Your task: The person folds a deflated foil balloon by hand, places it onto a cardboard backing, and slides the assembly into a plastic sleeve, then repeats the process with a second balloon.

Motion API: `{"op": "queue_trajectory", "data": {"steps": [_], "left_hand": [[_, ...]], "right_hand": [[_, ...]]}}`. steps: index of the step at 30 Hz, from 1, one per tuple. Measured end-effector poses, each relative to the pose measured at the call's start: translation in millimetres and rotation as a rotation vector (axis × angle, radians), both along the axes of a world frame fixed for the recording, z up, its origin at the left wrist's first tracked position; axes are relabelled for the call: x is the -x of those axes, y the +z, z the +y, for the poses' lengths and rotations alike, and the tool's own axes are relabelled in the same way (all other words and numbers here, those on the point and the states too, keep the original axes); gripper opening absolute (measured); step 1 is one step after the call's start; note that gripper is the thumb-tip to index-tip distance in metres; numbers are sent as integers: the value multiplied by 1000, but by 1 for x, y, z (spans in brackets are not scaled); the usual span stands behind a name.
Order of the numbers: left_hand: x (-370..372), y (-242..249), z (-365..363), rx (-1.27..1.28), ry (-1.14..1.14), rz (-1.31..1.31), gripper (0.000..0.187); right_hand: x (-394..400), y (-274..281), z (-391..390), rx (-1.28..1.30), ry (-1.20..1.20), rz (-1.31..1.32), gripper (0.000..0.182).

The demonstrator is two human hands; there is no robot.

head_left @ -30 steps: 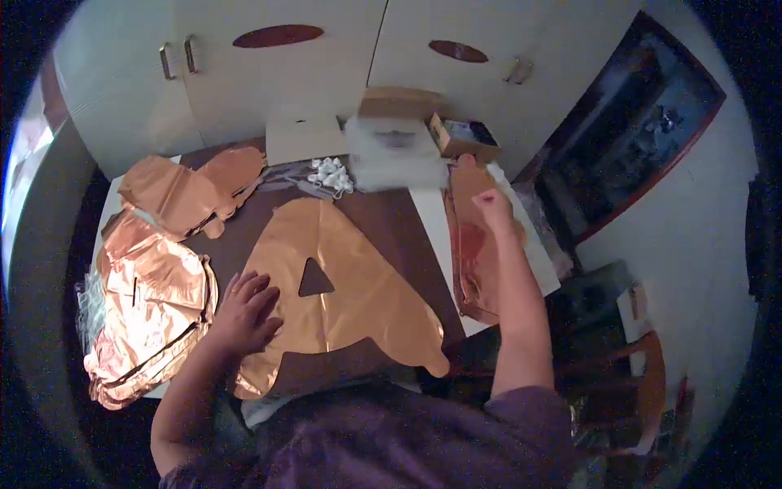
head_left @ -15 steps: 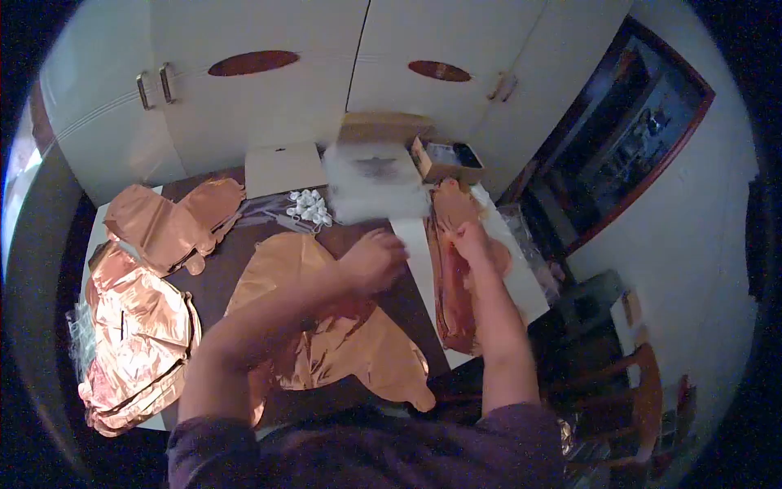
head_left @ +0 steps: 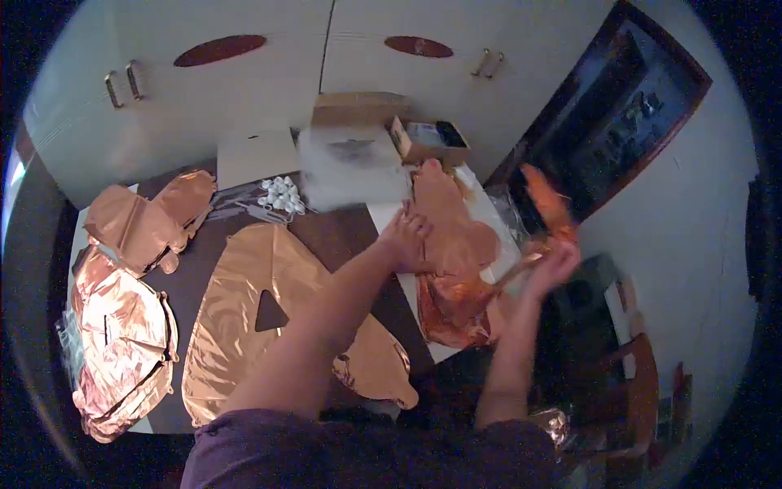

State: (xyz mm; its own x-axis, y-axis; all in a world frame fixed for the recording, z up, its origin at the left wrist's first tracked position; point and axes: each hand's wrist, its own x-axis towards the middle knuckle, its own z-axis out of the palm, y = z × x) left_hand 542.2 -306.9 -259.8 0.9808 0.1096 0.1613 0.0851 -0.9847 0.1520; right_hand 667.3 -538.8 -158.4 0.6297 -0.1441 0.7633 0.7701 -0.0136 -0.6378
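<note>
A large rose-gold foil balloon (head_left: 269,318) now lies untouched on the table (head_left: 342,232); the left hand (head_left: 405,236) has crossed to press flat on a second foil balloon (head_left: 452,244), while the right hand (head_left: 554,262) grips and lifts its edge beyond.

Upper left: white cabinet doors (head_left: 204,90) with metal handles. Frame centre: A-shaped gold foil balloon (head_left: 244,314) flat on my desk (head_left: 199,265). Left edge: rose-gold foil stack (head_left: 122,334). Top centre: small open box (head_left: 428,140), white caps cluster (head_left: 278,194). Right: dark framed cabinet (head_left: 631,106).
</note>
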Motion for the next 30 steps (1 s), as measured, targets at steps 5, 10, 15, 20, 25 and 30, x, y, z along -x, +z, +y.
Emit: {"op": "queue_trajectory", "data": {"steps": [5, 10, 15, 20, 25, 30], "left_hand": [[14, 26, -2, -30, -23, 103, 105], [19, 10, -6, -26, 30, -17, 99], [109, 27, -3, 172, 134, -333, 73], [319, 42, 28, 175, 291, -211, 53], [442, 23, 6, 131, 375, -159, 58], [463, -1, -4, 186, 355, -165, 70]], "right_hand": [[64, 96, -101, -192, -156, -211, 18], [106, 131, -118, -78, -115, -307, 17], [131, 119, -32, 213, 193, -239, 17], [190, 49, 126, 589, 576, -196, 16], [273, -61, 243, 870, 568, -361, 18], [320, -118, 261, 946, 319, -520, 22]]}}
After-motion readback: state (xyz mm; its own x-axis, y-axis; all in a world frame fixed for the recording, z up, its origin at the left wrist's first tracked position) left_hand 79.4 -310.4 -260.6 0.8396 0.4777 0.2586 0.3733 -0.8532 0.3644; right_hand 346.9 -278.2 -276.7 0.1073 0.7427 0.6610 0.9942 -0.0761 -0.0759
